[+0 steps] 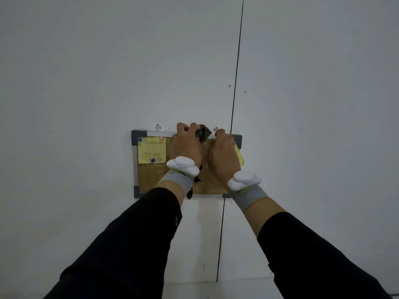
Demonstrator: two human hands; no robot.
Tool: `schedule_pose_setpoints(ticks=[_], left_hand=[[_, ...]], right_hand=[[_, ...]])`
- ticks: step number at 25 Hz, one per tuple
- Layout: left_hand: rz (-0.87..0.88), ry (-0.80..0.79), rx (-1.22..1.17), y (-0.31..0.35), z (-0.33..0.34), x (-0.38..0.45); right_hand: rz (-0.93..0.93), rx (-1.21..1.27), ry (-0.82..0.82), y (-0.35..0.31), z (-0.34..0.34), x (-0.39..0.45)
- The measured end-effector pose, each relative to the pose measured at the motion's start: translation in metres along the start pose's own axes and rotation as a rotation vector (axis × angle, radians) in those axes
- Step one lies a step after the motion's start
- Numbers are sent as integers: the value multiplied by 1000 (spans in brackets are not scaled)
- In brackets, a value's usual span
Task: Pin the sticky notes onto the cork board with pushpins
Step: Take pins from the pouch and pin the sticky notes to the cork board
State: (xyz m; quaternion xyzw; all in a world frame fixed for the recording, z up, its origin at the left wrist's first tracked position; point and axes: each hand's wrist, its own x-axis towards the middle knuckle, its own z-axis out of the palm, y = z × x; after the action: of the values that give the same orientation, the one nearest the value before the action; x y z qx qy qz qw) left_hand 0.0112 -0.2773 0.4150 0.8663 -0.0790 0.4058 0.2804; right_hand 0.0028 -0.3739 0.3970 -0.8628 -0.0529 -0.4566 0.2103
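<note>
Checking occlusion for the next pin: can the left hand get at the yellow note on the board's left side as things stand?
Probably yes. The yellow note lies uncovered just left of the left hand, nothing between them. But that hand grips a dark object, so its fingers aren't free.

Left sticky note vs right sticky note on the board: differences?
The left sticky note is in full view; the right sticky note is mostly hidden behind the right hand. Left shows handwriting and pushpins; right's cannot be seen. Left sits inside the frame; right overhangs its edge. Both yellow.

One head-worn wide-angle view faces a wall [86, 83] at arm's reach, cork board [155, 180] centred low
</note>
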Motion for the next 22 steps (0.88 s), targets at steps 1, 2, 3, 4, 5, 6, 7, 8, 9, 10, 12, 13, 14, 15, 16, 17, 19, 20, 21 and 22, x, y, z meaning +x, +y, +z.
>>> schedule_pose_setpoints(ticks=[1,2,3,4,5,6,7,8,9,10,12,13,14,15,16,17,19,20,21,22], left_hand=[[-17,-2,3,-2,-2,2],[-33,-7,6,-5,-7,1],[-42,-12,10,-7,-12,1],[-49,-17,14,-10,-15,1],[-53,-23,24,-14,-17,2],[-57,-30,37,-19,-21,2],[-58,-36,50,-24,-25,2],[-62,-39,65,-28,-30,3],[-71,-40,75,-31,-35,3],[-83,-40,77,-33,-38,4],[-98,-44,59,-34,-41,4],[-104,-44,37,-34,-40,3],[-108,-40,11,-33,-40,3],[-107,-33,-13,-32,-37,2],[-95,-32,-31,-30,-33,1],[-80,-34,-47,-27,-28,0],[-49,-39,-82,-15,-14,-2],[-34,-33,-95,-10,-7,-2],[-19,-23,-111,-4,0,-3],[-6,-12,-129,-1,6,-2]], right_hand=[[17,-21,-7,2,0,2],[27,-34,-26,1,-2,2],[27,-55,-53,2,-1,2],[10,-84,-84,4,2,2],[-3,-105,-105,7,4,2],[-12,-121,-125,9,5,1],[-10,-125,-140,12,6,1],[-8,-124,-145,13,6,1],[-3,-121,-143,13,6,1],[4,-118,-143,12,6,2],[25,-99,-160,10,6,2],[38,-90,-167,9,6,3],[46,-84,-170,9,5,3],[47,-82,-169,8,4,3],[40,-86,-167,9,2,3],[27,-95,-165,9,1,3],[-5,-128,-170,12,-2,4],[-23,-139,-178,13,-3,4],[-38,-144,-187,14,-4,4],[-47,-144,-191,14,-4,5]])
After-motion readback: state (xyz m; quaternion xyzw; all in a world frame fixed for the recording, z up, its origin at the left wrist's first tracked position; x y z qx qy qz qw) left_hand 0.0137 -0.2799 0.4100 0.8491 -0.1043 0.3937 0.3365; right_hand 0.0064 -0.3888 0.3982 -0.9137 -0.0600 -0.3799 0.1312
